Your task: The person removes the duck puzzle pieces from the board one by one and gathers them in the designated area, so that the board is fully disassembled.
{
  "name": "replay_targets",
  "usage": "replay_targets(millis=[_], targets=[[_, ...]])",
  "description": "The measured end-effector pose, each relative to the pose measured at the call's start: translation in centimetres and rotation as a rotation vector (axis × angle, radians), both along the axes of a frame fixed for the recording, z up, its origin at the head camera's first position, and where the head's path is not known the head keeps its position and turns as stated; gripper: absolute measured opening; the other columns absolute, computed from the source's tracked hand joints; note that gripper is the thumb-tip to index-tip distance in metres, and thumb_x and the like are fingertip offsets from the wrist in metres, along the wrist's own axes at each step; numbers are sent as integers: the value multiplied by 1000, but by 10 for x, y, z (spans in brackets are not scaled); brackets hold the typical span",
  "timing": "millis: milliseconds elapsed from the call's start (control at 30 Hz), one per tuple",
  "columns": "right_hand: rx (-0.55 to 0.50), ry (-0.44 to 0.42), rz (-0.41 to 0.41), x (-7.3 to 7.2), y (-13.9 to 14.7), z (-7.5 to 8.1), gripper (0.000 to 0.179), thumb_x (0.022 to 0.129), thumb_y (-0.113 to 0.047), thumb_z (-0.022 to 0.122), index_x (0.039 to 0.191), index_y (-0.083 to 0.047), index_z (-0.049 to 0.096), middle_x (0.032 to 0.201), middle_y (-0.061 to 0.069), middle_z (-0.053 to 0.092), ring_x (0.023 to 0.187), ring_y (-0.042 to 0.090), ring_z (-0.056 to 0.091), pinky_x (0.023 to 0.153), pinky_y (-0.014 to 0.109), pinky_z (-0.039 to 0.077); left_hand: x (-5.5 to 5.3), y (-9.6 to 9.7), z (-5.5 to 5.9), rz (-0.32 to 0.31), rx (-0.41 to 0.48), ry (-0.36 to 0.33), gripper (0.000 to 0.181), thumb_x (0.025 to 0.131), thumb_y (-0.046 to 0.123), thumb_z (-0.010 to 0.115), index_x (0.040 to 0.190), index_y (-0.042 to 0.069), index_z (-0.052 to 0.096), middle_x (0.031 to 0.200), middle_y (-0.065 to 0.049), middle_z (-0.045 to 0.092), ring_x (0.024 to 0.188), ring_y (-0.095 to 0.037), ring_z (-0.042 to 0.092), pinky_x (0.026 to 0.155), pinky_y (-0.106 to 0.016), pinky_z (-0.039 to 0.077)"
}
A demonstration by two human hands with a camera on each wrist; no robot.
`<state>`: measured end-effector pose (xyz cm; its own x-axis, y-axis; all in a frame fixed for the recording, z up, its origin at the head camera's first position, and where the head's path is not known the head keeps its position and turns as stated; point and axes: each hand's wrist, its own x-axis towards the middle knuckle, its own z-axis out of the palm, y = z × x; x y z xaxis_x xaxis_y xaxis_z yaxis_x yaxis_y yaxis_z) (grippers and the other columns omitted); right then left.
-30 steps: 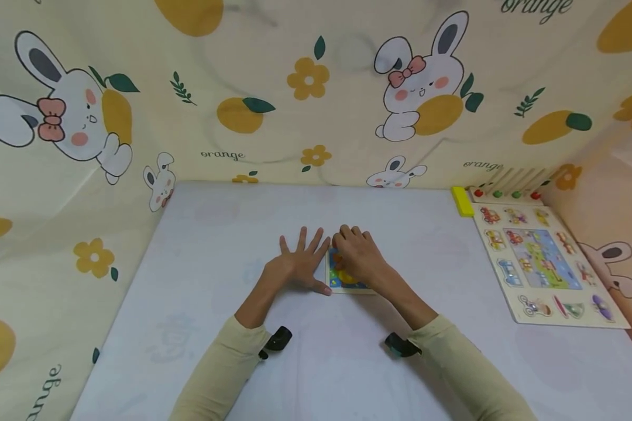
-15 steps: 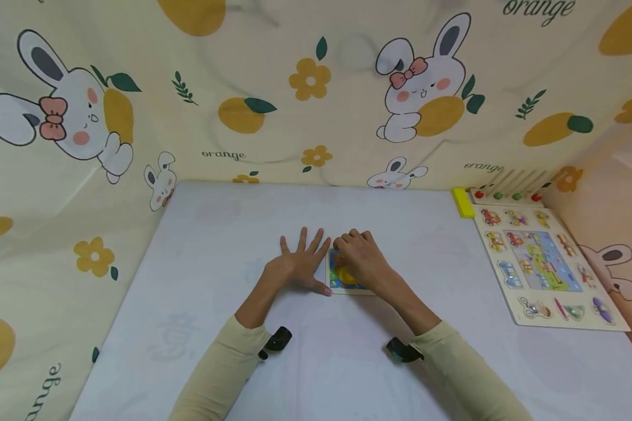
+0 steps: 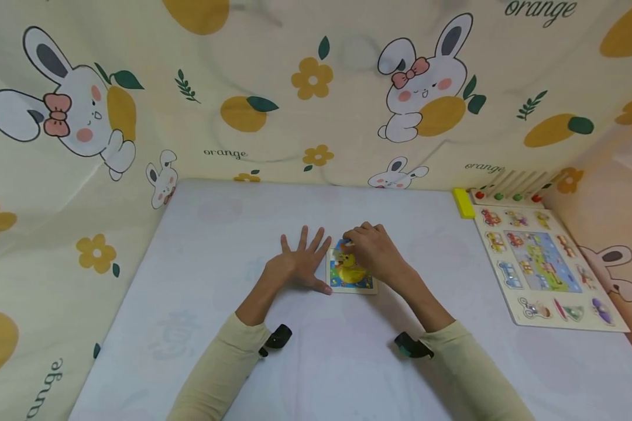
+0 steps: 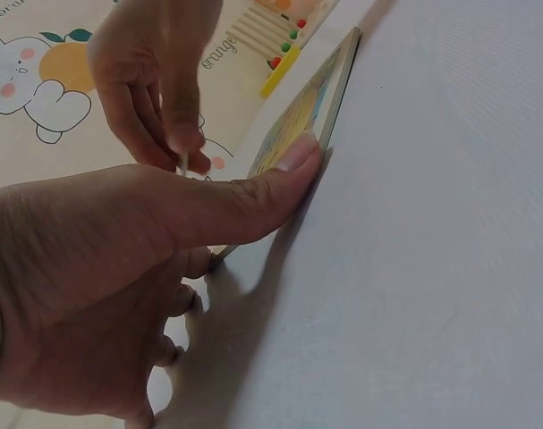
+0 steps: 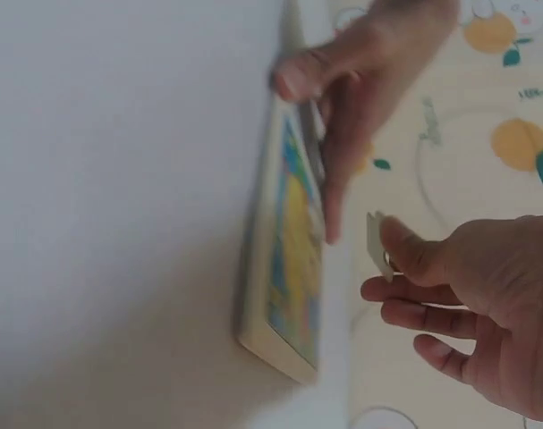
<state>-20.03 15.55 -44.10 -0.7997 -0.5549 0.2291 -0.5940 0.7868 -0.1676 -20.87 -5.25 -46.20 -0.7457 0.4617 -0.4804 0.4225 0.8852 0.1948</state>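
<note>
A small square jigsaw puzzle with a yellow duck picture (image 3: 350, 275) lies in its wooden tray (image 5: 280, 353) on the table. My left hand (image 3: 299, 266) is spread flat at its left side, with the thumb (image 4: 293, 165) against the tray's edge. Above the puzzle's top edge, my right hand (image 3: 376, 248) pinches a puzzle piece (image 5: 377, 246) between thumb and fingers. The piece is raised off the tray, and its pale edge shows in the right wrist view. Part of the puzzle's upper right is hidden behind the right hand in the head view.
A larger wooden picture board (image 3: 548, 263) with several vehicle and toy pieces lies at the right. Behind it stands a pegged wooden piece with red and green beads (image 3: 507, 196), beside a yellow block (image 3: 463, 203). A rabbit-and-orange printed cloth (image 3: 274, 70) hangs behind the table.
My right hand has lifted away from the puzzle, up and to the right, bringing a puzzle piece with it. More of the duck picture shows now. The left hand stays in place.
</note>
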Motion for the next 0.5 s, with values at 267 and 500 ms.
replay_targets(millis=[267,500], targets=[[-70,-39,-87,-16,31,30,17,94,-6,75,111,-4,77,105,10,82,95,31,68,87,50,48,-3,1,-8,8,39,-18,124,85,71,72,170,21,-2,177,-6,-21,162,-43,-20,121,-81,0],[-137,-97,-160,-25,60,51,16,96,-1,71,111,-4,77,104,11,81,98,35,66,83,48,40,0,0,-3,9,13,-4,124,85,71,72,170,21,-3,177,-6,-21,162,-42,-19,123,-80,3]])
